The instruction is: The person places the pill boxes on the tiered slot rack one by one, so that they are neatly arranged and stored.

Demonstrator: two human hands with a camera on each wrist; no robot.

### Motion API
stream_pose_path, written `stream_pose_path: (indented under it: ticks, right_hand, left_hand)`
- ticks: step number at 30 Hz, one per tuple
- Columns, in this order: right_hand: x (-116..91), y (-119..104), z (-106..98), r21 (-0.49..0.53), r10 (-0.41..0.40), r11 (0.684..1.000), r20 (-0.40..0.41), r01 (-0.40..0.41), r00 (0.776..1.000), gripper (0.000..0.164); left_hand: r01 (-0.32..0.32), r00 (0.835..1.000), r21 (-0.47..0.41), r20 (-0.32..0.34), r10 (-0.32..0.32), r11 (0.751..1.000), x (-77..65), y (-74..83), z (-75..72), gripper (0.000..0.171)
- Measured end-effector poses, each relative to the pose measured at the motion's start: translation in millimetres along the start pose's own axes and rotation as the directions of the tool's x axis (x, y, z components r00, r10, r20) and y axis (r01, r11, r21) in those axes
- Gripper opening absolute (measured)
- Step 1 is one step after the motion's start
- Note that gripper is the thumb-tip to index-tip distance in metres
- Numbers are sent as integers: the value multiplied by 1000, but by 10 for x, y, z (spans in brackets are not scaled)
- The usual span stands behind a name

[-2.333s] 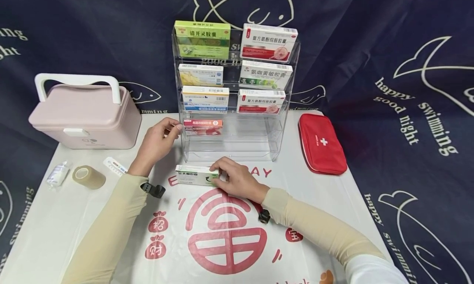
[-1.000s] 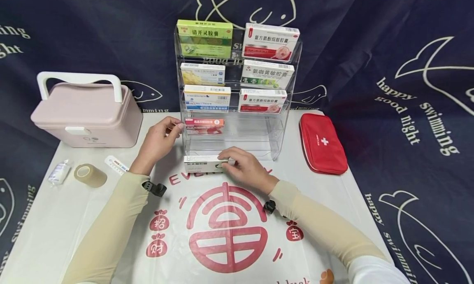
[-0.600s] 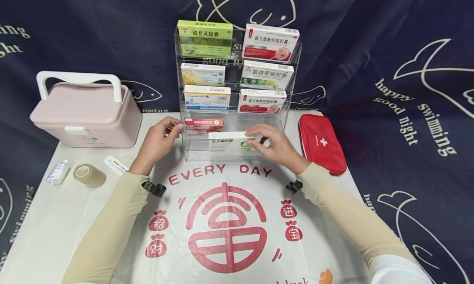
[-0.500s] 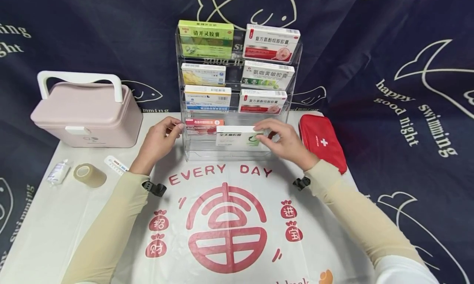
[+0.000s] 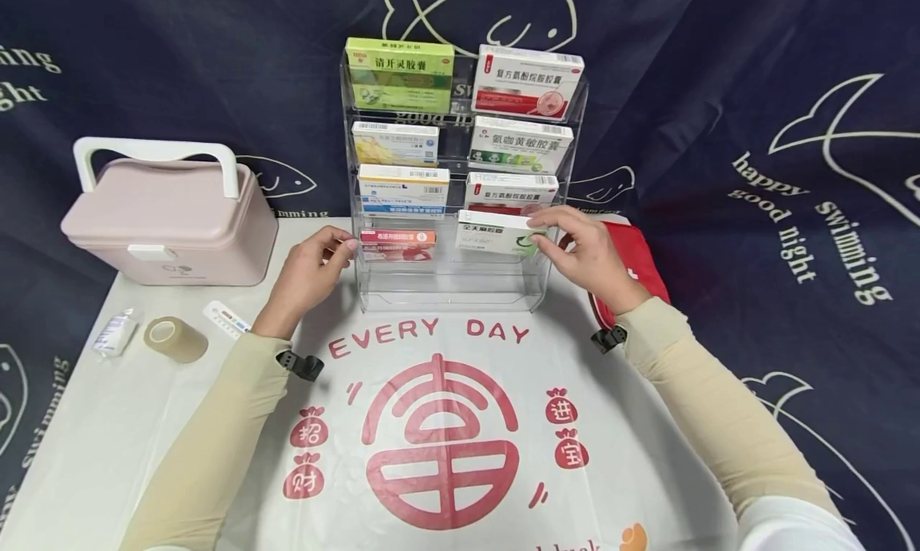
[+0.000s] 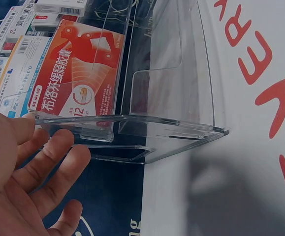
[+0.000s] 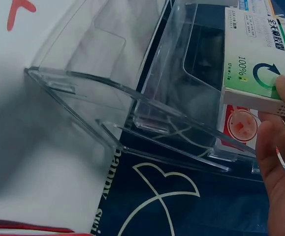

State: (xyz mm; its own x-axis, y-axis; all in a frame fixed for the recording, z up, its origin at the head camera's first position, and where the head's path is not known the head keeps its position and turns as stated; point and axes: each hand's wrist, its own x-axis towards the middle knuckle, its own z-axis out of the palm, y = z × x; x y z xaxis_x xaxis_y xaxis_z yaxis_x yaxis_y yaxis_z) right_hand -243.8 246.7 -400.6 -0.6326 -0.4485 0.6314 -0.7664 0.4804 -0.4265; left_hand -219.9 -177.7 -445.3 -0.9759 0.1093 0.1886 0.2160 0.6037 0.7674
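Observation:
A clear acrylic display rack [image 5: 446, 299] stands on the table, with medicine boxes in its upper tiers. My right hand [image 5: 589, 255] pinches the right end of a white and green medicine box [image 5: 492, 235], held upright in front of the rack's right column. In the right wrist view this box [image 7: 248, 59] is above the lower clear pockets, overlapping a red and white box [image 7: 240, 125] behind it. My left hand [image 5: 309, 275] holds the rack's left side edge between thumb and finger. Beside it, a red medicine box [image 6: 83, 69] sits in the fourth tier's left pocket.
A pink case with a white handle [image 5: 168, 223] stands at the left. Near it lie a tan tape roll [image 5: 175, 339], a small wrapped packet [image 5: 115, 335] and a white strip [image 5: 224, 319]. A red first-aid pouch [image 5: 640, 255] lies right, partly behind my right hand.
My right hand has lifted the white and green box from the table in front of the rack, up and right to its right column. My left hand has stayed at the rack's edge.

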Motion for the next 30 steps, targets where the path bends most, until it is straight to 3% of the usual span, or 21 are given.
stream_pose_path:
  ticks: [7,11,18,30]
  right_hand:
    - [1,30,-37,-37,12,999,17,-11,1000,30]
    - [-11,32,-38,-79,-19,997,41,22,999,33]
    - [7,63,-56,-195,-30,979,144,58,989,27]
    - [-7,76,-29,-271,-37,959,164,81,986,26]
  left_hand:
    - [2,1000,-3,1,-2,1000,-4,13,8,34]
    - [0,1000,0,2,0,1000,-6,18,12,33]
    - [-7,1000,7,-6,7,1000,-6,15,0,33]
    - [-5,1000,8,-2,5,1000,-13,20,3,33]
